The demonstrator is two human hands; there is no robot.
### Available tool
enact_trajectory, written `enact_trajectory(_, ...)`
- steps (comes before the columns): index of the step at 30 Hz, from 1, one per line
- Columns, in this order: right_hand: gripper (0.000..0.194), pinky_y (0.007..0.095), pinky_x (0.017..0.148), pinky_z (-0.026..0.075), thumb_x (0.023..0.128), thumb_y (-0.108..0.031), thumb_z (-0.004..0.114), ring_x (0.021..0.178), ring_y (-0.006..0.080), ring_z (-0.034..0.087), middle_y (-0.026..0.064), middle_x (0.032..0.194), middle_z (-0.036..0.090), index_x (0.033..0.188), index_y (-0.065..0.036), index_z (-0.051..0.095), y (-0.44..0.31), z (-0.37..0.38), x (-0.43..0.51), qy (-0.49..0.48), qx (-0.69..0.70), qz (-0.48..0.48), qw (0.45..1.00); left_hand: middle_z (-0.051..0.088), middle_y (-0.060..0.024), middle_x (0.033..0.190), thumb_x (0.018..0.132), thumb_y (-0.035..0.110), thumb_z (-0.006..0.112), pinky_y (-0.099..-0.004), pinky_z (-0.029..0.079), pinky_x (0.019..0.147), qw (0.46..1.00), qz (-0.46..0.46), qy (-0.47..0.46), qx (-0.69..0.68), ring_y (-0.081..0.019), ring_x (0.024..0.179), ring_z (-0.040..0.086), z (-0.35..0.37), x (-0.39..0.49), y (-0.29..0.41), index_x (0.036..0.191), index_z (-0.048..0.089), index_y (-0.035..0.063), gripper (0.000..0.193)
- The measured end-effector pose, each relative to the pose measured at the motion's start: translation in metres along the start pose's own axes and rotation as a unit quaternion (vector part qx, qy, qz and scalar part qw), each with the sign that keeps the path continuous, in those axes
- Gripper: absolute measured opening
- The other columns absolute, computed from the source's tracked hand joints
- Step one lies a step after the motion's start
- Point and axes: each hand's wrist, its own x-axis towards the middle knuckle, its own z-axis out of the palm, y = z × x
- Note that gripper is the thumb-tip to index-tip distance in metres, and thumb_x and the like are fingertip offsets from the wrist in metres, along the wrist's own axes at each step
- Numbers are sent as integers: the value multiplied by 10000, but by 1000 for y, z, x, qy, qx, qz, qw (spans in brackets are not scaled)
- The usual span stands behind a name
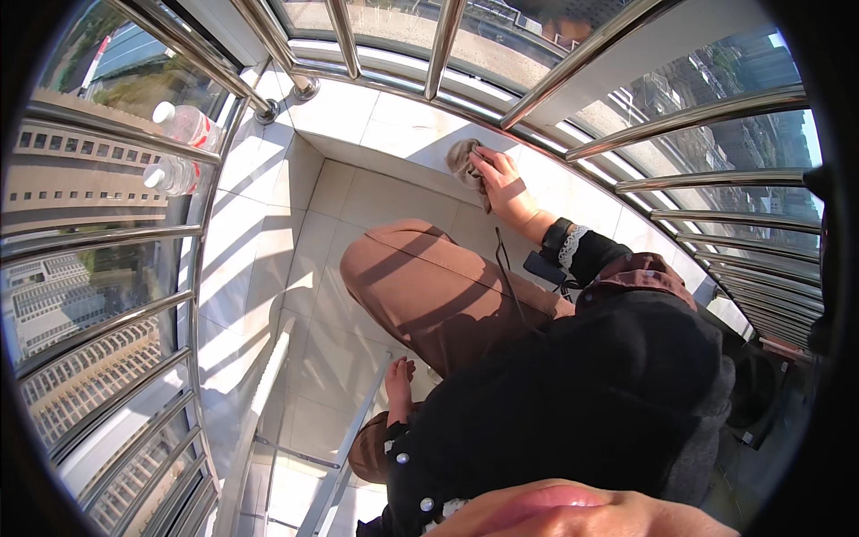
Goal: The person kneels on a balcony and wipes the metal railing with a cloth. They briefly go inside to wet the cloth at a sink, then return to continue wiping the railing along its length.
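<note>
My right hand (pixel 507 191) grips a crumpled beige cloth (pixel 463 163) and presses it on the edge of the white tiled ledge (pixel 402 127), just inside the metal railing. My left hand (pixel 400 379) hangs low by my other knee, beside the upper end of a metal ladder's rail (pixel 369 403). Its fingers are curled, and whether they touch the rail cannot be told. Beneath the cloth, the ledge drops to the tiled floor (pixel 376 194).
Shiny metal bars (pixel 443 50) line the windows ahead and on both sides. Two clear plastic bottles (pixel 191 124) stand behind the left bars. The ladder (pixel 268 376) is at lower left. A dark phone-like object (pixel 543 267) and a thin cord (pixel 510 282) are near my right wrist.
</note>
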Motion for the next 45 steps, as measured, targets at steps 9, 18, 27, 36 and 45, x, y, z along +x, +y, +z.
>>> enact_trajectory(9, 319, 293, 865, 506, 917, -19, 478, 967, 189, 622, 80, 1082, 634, 1222, -30, 573, -28, 2, 2, -9, 622, 386, 681, 657, -85, 1072, 997, 272, 483, -288, 474, 819, 1000, 24, 7, -15, -157, 936, 614, 1, 3, 0, 1219, 565, 6, 356)
enact_trajectory(18, 305, 400, 922, 499, 958, -229, 433, 998, 250, 624, 100, 1094, 658, 1092, -24, 615, -8, 0, -4, -22, 753, 413, 512, 614, -62, 1139, 993, 265, 496, -306, 465, 880, 997, 74, 25, 0, -166, 1037, 586, -1, -4, 29, 1256, 553, 37, 352)
enact_trajectory(27, 300, 396, 893, 519, 948, -223, 451, 987, 249, 630, 120, 1092, 654, 1099, -20, 611, 1, -6, -5, -60, 768, 377, 515, 592, -90, 1191, 991, 247, 490, -315, 445, 926, 989, 140, -15, 45, -174, 1068, 570, 10, 6, 72, 1269, 544, 31, 357)
enact_trajectory(36, 293, 383, 970, 480, 968, -219, 456, 1022, 230, 623, 117, 1115, 651, 1106, -11, 608, -25, -2, 8, -117, 669, 472, 562, 586, -94, 1219, 971, 226, 500, -293, 430, 927, 989, 137, -47, 17, -175, 1104, 546, 74, 2, 126, 1315, 516, 42, 391)
enact_trajectory(45, 341, 339, 997, 487, 988, -213, 492, 1085, 182, 613, 98, 1228, 604, 1257, -8, 541, -52, -16, 21, -330, 632, 364, 599, 443, -124, 1384, 929, 403, 613, -412, 377, 1036, 949, 145, -155, -231, -240, 1242, 458, 131, -8, 170, 1424, 354, 24, 675)
